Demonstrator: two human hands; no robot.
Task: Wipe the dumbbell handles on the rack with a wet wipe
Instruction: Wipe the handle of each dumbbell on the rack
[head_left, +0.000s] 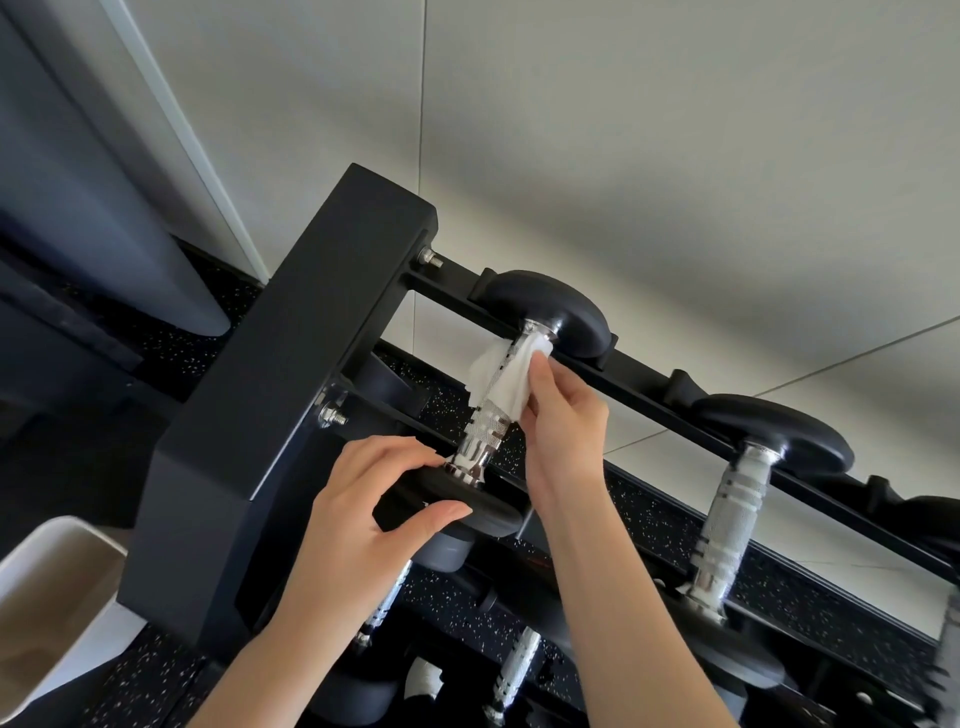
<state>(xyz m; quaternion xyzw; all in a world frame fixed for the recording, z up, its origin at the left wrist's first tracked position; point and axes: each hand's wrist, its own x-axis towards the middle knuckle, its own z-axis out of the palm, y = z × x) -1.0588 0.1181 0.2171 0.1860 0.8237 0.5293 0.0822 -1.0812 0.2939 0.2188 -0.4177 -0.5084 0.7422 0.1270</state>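
A black dumbbell rack (270, 415) fills the middle of the head view. On its top tier lies a dumbbell with a knurled chrome handle (480, 441) and black round heads. My right hand (563, 421) pinches a white wet wipe (501, 376) wrapped around the far end of that handle. My left hand (363, 514) grips the near black head (447, 512) of the same dumbbell, thumb below and fingers on top. A second dumbbell (735, 514) lies to the right on the same tier. More chrome handles (514, 670) show on the lower tier.
A light tiled wall (623, 130) stands behind the rack. The floor (156, 686) is black speckled rubber. A white bin (52, 597) with a brown liner sits at the lower left. A dark grey machine part (78, 182) stands at the far left.
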